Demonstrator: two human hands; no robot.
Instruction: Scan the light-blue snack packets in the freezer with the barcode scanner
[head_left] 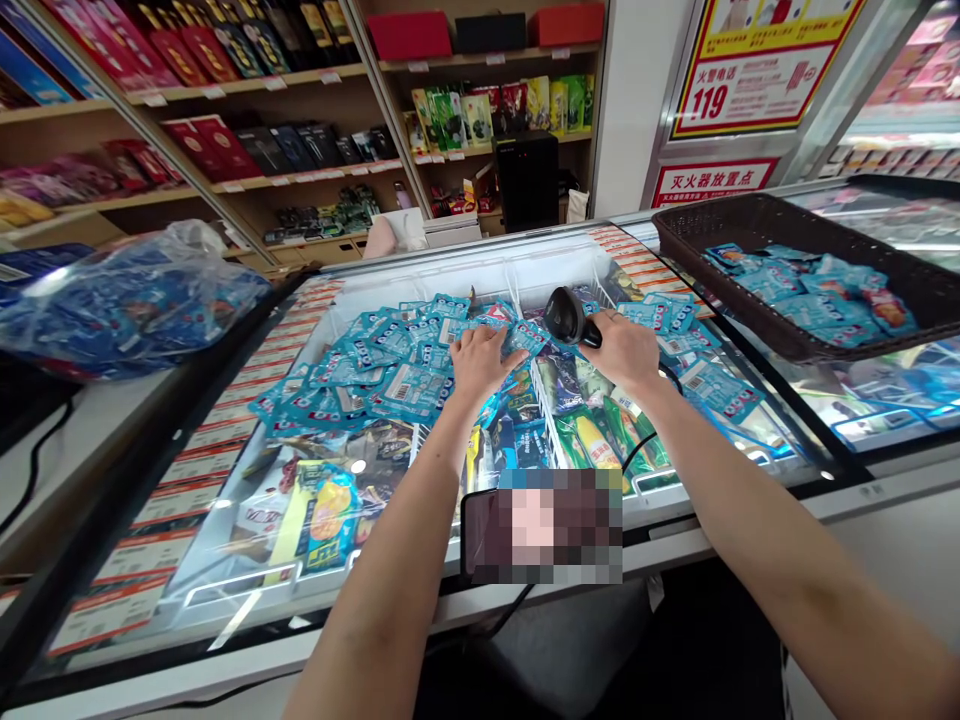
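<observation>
My right hand [626, 350] grips a black handheld barcode scanner [568, 316] by its handle. The scanner's head points left, towards my other hand. My left hand [480, 358] rests over the blue snack packets [397, 360], its thumb stretched out to the right. A packet [529, 338] lies beside that thumb, under the scanner's head. The packets form a loose heap to the left on the glass top of a freezer [255, 570]. More blue packets [724, 388] are spread to the right of the scanner.
A dark basket [795, 215] with blue packets stands at the right. On the left lies a clear plastic bag [142, 300] of blue packages. A phone [484, 535], partly pixelated, sits at the freezer's front edge. The scanner's cable [637, 450] runs across the glass. Stocked shelves [262, 85] stand behind.
</observation>
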